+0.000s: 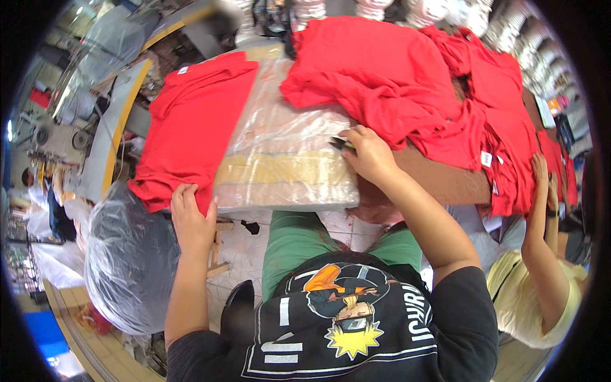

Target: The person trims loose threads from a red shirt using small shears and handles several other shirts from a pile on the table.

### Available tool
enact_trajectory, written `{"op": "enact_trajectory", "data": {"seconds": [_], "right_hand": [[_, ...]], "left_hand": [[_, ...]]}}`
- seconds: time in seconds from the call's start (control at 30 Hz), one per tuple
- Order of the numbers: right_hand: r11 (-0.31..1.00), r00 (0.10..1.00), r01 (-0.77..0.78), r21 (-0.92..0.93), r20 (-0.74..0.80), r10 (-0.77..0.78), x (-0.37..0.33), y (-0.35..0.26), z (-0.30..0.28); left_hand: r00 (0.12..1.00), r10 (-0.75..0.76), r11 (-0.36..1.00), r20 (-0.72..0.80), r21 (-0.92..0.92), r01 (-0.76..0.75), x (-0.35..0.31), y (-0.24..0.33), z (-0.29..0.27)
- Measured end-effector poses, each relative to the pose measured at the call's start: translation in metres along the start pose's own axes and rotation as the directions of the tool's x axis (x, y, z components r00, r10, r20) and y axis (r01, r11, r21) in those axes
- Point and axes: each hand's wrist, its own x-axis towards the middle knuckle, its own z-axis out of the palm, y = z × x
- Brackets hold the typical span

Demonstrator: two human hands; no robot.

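Note:
A red knit shirt with a small white label lies spread at the left of the plastic-covered tabletop. My left hand is at its near corner, fingers bent over the cloth with the thumb apart, holding the edge. Over the middle of the table, my right hand is closed around small dark thread snips, their tip pointing left. Part of the snips is hidden by my fingers. Just beyond that hand lies a heap of red shirts, crumpled along its near side.
More red shirts cover the brown board on the right, where a co-worker's hand touches them. A large plastic-wrapped bundle stands below the table's left end. Cones of white thread line the back. Clear plastic covers the table's middle.

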Motion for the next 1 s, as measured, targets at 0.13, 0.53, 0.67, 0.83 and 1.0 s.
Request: {"op": "enact_trajectory", "data": {"seconds": [0.13, 0.53, 0.67, 0.83, 1.0], "right_hand": [[0.982, 0.968, 0.174, -0.076, -0.171, -0.185, -0.033, 0.0, -0.032], [0.794, 0.342, -0.39, -0.465, 0.728, 0.594, -0.258, 0.083, -0.089], [0.437, -0.418, -0.708, -0.555, 0.828, 0.374, -0.415, 0.131, -0.013], [0.429, -0.194, -0.836, -0.343, 0.915, 0.353, -0.512, 0.061, 0.097], [0.184, -0.16, -0.949, -0.257, 0.892, 0.423, -0.469, 0.007, 0.14]], "left_hand": [[0.896, -0.083, 0.95, 0.436, 0.305, -0.061, -0.019, 0.043, -0.028], [-0.478, -0.11, 0.974, 0.871, -0.003, -0.229, -0.062, 0.026, 0.025], [-0.791, -0.171, 0.982, 0.588, 0.166, -0.089, -0.084, -0.014, 0.077], [-0.837, -0.174, 0.981, 0.518, 0.166, -0.102, -0.036, 0.004, 0.084], [-0.811, -0.217, 0.975, 0.544, 0.083, -0.206, 0.027, 0.034, 0.083]]}}
